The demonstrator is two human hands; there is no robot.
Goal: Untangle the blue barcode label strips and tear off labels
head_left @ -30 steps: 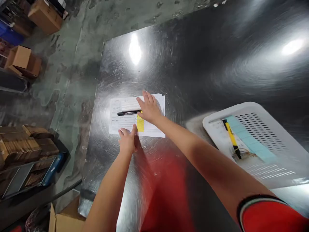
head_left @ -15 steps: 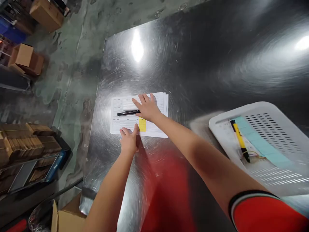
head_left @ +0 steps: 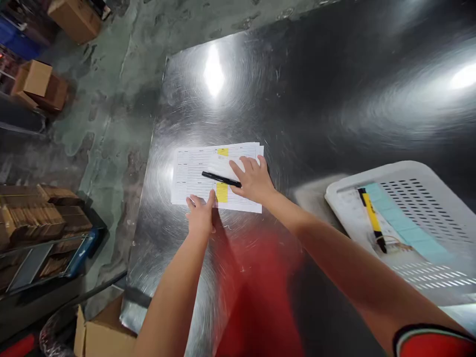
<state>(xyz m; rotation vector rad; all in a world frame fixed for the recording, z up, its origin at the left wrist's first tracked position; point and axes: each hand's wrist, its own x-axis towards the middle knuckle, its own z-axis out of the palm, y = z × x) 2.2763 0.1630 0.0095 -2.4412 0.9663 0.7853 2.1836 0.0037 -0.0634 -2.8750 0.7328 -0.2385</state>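
Observation:
A small stack of printed white forms [head_left: 193,173] with yellow marked patches lies on a shiny steel table [head_left: 297,99]. My left hand [head_left: 201,215] rests on the near edge of the forms, fingers flat and pressing the sheets. My right hand [head_left: 252,179] is over the right part of the stack, its fingers closed on one end of a black pen [head_left: 219,179]. The pen slants across the paper, its free end pointing up and left.
A white perforated plastic tray [head_left: 427,178] at the right holds a yellow-and-black pen [head_left: 372,220] and pale blue slips [head_left: 399,223]. Cardboard boxes [head_left: 39,84] stand on the floor at left. Stacked brown pieces [head_left: 33,218] fill a rack beside the table. Another carton [head_left: 100,334] sits below the table's near corner.
My right hand has taken hold of the black pen and drawn it right and toward me, tilting it. A second yellow patch now shows at the top of the forms. My left hand stays put.

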